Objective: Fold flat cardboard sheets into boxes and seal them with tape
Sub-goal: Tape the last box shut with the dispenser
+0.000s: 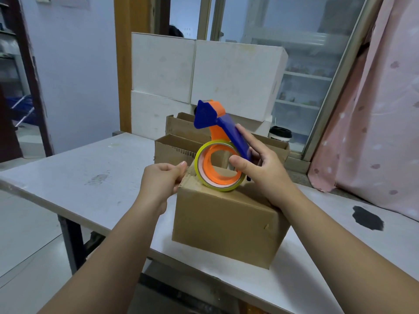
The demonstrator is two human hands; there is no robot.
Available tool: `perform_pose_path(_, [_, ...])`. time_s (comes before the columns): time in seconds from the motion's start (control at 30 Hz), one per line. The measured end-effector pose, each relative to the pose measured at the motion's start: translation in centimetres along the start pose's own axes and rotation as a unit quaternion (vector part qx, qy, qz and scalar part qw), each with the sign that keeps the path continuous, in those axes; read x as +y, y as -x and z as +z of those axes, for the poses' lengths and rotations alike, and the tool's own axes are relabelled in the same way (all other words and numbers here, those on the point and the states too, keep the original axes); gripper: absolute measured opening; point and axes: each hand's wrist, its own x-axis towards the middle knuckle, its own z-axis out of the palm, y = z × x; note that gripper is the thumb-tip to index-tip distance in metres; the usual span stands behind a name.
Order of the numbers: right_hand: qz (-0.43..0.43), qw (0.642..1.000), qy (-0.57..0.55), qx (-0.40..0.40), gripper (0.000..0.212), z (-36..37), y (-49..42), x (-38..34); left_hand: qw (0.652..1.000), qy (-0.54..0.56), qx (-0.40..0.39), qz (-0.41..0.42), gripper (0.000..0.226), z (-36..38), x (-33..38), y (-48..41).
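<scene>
The right hand [260, 175] grips the tape dispenser [205, 116], an orange and blue tool. Its thumb is hooked into the orange hub of the tape roll [218, 188] and its fingers are curled along the blue handle, which slants up and away from the palm. The roll, with a yellow-green rim, sits just left of this hand, and its lower edge rests on top of the cardboard box [226, 223]. That brown box stands directly beneath both hands on the white table [79, 177], and the right wrist lies over its top right edge. The left hand [163, 177] has its fingers curled and its thumb pressed forward, pinching the ragged upper left corner of the box, just left of the roll and close beside it. Beyond the hands, farther back on the table, stand open brown boxes [176, 146] with their flaps up. Behind those is a stack of white boxes [226, 75]. A white cup with a dark lid [280, 133] stands beyond the right hand's fingertips. To the right of the right forearm, a black patch [367, 217] marks the tabletop, and a pink spotted curtain [374, 109] hangs farther right.
</scene>
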Motion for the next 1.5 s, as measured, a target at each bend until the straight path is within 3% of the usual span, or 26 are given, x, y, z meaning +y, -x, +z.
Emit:
perform_pose_path(0.17, [-0.004,1.0,0.004,0.014,0.059,0.1,-0.1,-0.2,0.996,0.057,-0.025,-0.057,0.029,-0.5,-0.7,0.0])
perform_pose_path(0.47, [-0.034,0.999,0.009,0.028,0.059,0.4,0.1,-0.6,0.995,0.075,-0.033,-0.048,0.03,-0.2,-1.0,0.1])
perform_pose_path(0.67, [-0.003,0.999,0.042,0.0,0.058,0.4,-0.4,-0.2,0.997,0.04,-0.045,-0.05,0.033,-0.5,-0.9,0.3])
perform_pose_path(0.83, [0.003,0.999,0.049,-0.015,0.058,0.4,-0.4,-0.3,0.992,-0.119,0.013,0.028,0.04,-0.1,-0.2,0.7])
perform_pose_path(0.93, [0.002,0.998,0.06,-0.023,0.057,0.5,-0.4,-0.3,0.988,-0.149,0.022,0.035,0.039,0.0,-0.2,0.7])
perform_pose_path(1.03, [0.006,0.997,0.067,-0.024,0.057,0.5,-0.3,-0.2,0.997,-0.074,-0.007,-0.023,0.039,0.3,-0.3,1.4])
perform_pose_path(1.13, [0.005,0.997,0.069,-0.026,0.064,0.6,-0.4,-0.1,0.988,0.046,-0.042,-0.142,0.031,0.5,-0.5,1.8])
perform_pose_path(1.2, [0.007,0.997,0.066,-0.024,0.066,0.6,-0.3,-0.1,0.982,0.055,-0.053,-0.172,0.022,0.5,-0.9,1.5])
perform_pose_path(1.23, [0.009,0.998,0.065,-0.023,0.066,0.6,-0.3,-0.1,0.985,0.033,-0.047,-0.164,0.016,0.4,-1.0,1.4])
perform_pose_path(1.3, [0.012,0.998,0.066,-0.022,0.064,0.6,-0.2,-0.2,0.994,0.006,0.003,-0.113,0.029,0.4,-1.2,1.2])
perform_pose_path(1.4, [0.015,0.998,0.066,-0.02,0.063,0.6,-0.3,-0.3,0.997,0.031,0.065,0.035,0.021,0.3,-0.6,2.5])
perform_pose_path(1.43, [0.014,0.998,0.066,-0.018,0.063,0.7,-0.3,-0.3,0.996,0.015,0.044,0.08,0.018,0.4,-0.4,3.3])
perform_pose_path(1.5, [0.012,0.998,0.066,-0.017,0.064,0.6,-0.4,-0.2,0.987,-0.093,-0.021,0.126,0.036,1.0,-0.5,4.5])
